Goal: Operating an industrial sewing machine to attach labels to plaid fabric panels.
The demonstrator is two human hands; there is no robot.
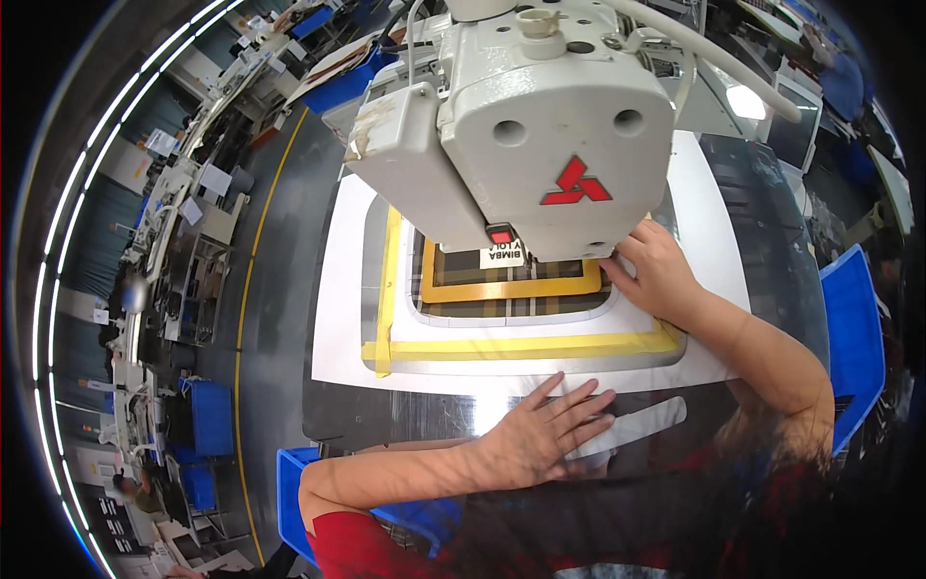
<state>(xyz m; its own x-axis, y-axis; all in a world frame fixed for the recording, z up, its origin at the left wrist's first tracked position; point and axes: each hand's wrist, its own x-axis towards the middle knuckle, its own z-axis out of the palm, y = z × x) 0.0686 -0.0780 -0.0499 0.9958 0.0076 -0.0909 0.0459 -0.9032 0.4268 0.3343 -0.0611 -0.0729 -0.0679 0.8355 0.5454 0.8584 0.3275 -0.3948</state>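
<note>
A light grey industrial sewing machine head [550, 125] fills the upper middle. Under it lies a white template sheet [338, 328] with yellow tape [521, 347] along its window. Inside are plaid fabric [516, 309], a yellow frame [511, 290] and a white printed label [497, 256] by the needle area. My right hand [651, 270] is at the machine's right side with fingers curled, thumb near the yellow frame's corner; what it holds is hidden. My left hand [555, 425] lies open, fingers spread, on the dark glossy table [415, 415] below the sheet.
Blue bins stand right [849, 318] and lower left [294, 492] of the table. A floor with a yellow line [253, 251] runs along the left, beside workstations [193, 261]. Other people show at far left [140, 492] and upper right [839, 82].
</note>
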